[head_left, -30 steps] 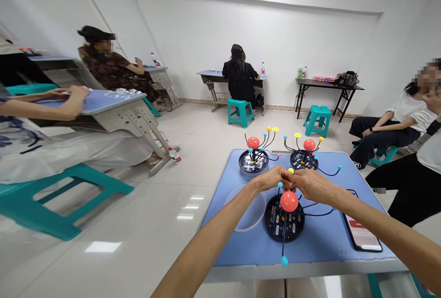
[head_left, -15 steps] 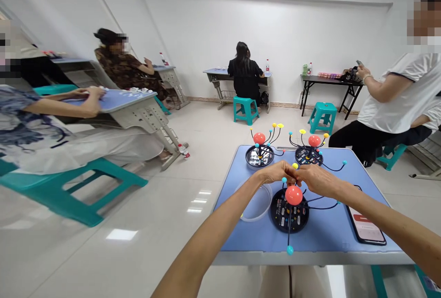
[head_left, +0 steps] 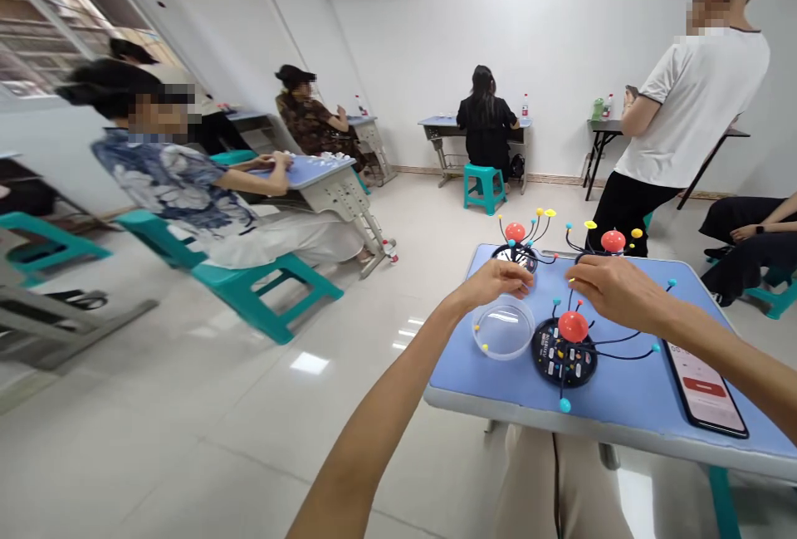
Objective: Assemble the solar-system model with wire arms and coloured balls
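Note:
On the blue desk [head_left: 461,373] stands a black round base [head_left: 565,365] with a red ball [head_left: 574,326] and curved black wires tipped with small coloured balls. My right hand [head_left: 607,281] is above and behind this model, fingertips pinched at a small yellow piece [head_left: 572,280]. To its left, my left hand [head_left: 507,277] hangs over the back edge of a clear round dish [head_left: 503,348]; its fingers are curled together, and what they hold, if anything, is hidden. Small yellow beads lie in the dish.
Two similar models with red balls [head_left: 515,232] [head_left: 613,241] stand at the desk's back. A phone [head_left: 703,385] lies on the right. Seated people [head_left: 180,182] are left and ahead; a person [head_left: 697,115] stands back right.
My hands, together over the model before, are now apart, the left over the dish. The view has swung left, and more of the seated person on the left shows.

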`<state>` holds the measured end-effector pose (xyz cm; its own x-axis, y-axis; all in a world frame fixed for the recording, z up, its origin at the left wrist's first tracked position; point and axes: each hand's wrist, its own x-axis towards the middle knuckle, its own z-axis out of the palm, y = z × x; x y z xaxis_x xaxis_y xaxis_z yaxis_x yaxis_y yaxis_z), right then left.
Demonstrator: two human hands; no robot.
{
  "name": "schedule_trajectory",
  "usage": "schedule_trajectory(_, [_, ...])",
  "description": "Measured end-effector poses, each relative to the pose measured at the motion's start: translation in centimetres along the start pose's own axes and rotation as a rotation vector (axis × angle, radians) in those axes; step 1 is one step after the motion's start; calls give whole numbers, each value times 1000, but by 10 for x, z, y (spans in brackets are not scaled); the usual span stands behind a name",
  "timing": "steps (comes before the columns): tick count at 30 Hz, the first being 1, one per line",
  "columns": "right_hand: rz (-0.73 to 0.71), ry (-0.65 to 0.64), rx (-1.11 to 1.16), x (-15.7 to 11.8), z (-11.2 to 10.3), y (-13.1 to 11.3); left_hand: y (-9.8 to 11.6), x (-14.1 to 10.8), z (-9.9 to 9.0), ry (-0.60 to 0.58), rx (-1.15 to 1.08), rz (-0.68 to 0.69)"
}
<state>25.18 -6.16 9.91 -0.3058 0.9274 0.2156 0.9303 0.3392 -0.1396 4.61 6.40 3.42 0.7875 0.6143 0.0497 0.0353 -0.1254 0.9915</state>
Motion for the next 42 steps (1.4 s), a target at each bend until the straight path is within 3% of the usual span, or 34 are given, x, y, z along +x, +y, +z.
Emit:
schedule_trajectory(3, [-106,-107,60,17,7,-44,-2,-53,-5,334,267,14])
schedule_trajectory(5, [-132,-239,68,33,27,-67,-13,-84,0,533,471,35])
schedule_trajectory(6, [-122,-303,60,42,40,-76,-21,-97,4,572,563,53])
schedule_trajectory(9, [-39,-489,42,66,82,-88,-44,-120,22,563,721,42])
schedule_trajectory(11, [-10,-546,51,77,104,-90,-56,-125,32,507,797,-6])
schedule_trajectory(15, [33,-577,80,79,124,-93,-71,-123,37,460,814,-59])
schedule_trajectory(21, [166,-517,149,76,121,-102,-84,-116,26,479,725,0])
schedule_trajectory(25, [212,-422,256,72,93,-96,-76,-122,23,497,709,-4])
schedule_trajectory(27, [222,-377,411,60,69,-88,-69,-133,24,591,698,24])
schedule_trajectory(29, [340,-296,917,40,43,-77,-63,-148,31,736,686,77])
schedule_trajectory(31, [350,-237,1249,14,21,-66,-61,-165,46,851,672,148])
schedule_trajectory(34, [392,-188,1499,-29,3,-51,-68,-184,89,853,628,261])
schedule_trajectory(37, [456,-112,1515,-65,0,-34,-81,-187,151,703,533,328])
schedule_trajectory(38, [474,-80,1494,-74,1,-28,-85,-184,173,713,483,302])
schedule_trajectory(42, [526,-19,1423,-94,1,0,-92,-150,250,587,239,265])
